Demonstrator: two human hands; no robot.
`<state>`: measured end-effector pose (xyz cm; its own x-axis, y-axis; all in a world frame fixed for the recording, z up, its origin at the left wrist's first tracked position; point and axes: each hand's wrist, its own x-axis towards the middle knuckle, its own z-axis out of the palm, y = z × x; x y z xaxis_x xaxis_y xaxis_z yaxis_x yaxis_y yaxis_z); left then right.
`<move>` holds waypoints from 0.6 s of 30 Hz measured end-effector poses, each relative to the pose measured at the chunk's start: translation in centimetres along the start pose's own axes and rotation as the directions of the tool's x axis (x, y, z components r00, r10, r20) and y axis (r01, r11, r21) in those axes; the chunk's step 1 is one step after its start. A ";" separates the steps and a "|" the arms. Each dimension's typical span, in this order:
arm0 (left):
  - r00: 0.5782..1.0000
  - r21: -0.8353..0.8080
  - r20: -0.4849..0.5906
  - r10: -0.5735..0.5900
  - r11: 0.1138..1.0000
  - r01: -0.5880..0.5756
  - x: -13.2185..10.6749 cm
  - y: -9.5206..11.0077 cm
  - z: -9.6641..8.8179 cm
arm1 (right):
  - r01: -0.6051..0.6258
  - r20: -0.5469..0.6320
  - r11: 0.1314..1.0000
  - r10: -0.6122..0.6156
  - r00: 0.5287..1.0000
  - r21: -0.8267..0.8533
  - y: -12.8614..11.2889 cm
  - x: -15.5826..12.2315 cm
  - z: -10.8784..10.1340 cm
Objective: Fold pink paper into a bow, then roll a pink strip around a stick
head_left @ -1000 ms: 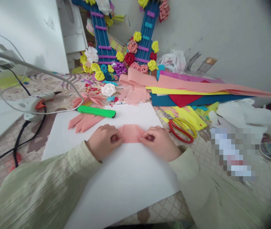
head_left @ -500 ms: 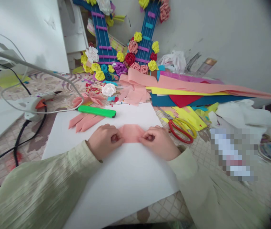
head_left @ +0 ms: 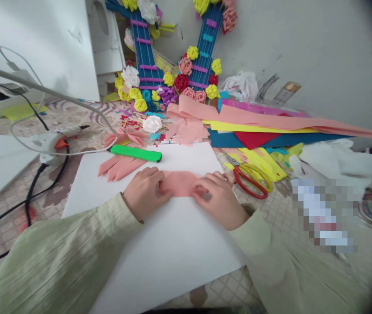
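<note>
A small pink paper piece [head_left: 181, 182] lies on a large white sheet [head_left: 169, 244] in front of me. My left hand [head_left: 145, 192] pinches its left end with curled fingers. My right hand [head_left: 218, 198] rests on its right end, fingers bent and pressing the paper down against the sheet. Both hands touch the pink piece, and their fingertips hide its ends.
A green utility knife [head_left: 136, 153] and loose pink strips [head_left: 120, 165] lie on the sheet's far side. Red-and-yellow scissors [head_left: 251, 179] sit to the right. Stacked coloured paper [head_left: 254, 126], paper-flower decorations [head_left: 172, 83], a glue gun [head_left: 50, 141] and black cables [head_left: 32, 192] surround the sheet.
My right hand has shifted left and flattened over the pink piece's right end. The piece now looks flatter. The view has moved slightly.
</note>
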<state>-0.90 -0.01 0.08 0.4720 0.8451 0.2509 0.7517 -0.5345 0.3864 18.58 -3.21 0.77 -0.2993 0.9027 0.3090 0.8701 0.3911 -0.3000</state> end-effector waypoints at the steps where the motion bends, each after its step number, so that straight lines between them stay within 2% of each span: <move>1: 1.000 0.007 -0.014 0.001 1.000 -0.001 0.0 0.0 0.0 | 0.050 0.000 0.998 -0.050 0.999 -0.023 -0.1 -0.1 0.1; 4: 0.999 0.035 -0.035 0.000 0.999 0.002 -0.1 0.1 0.1 | 0.186 0.027 0.980 -0.185 0.982 -0.076 -0.3 -0.2 0.3; 7: 0.998 0.089 -0.055 -0.018 0.996 0.023 -0.2 0.3 0.0 | 0.267 0.072 0.960 -0.261 0.963 -0.080 -0.6 -0.2 0.4; 12: 0.995 0.172 -0.096 -0.038 0.984 0.055 -0.4 0.6 0.1 | 0.296 0.145 0.953 -0.285 0.948 -0.062 -1.0 -0.2 0.3; 18: 0.995 0.194 -0.067 -0.074 0.977 0.086 -0.5 0.6 0.1 | 0.308 0.190 0.948 -0.289 0.938 -0.078 -0.9 -0.2 0.3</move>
<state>-0.61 -0.79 0.07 0.3828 0.8802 0.2805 0.8645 -0.4484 0.2270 17.71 -3.72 0.73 -0.6070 0.7678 0.2049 0.7631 0.6352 -0.1193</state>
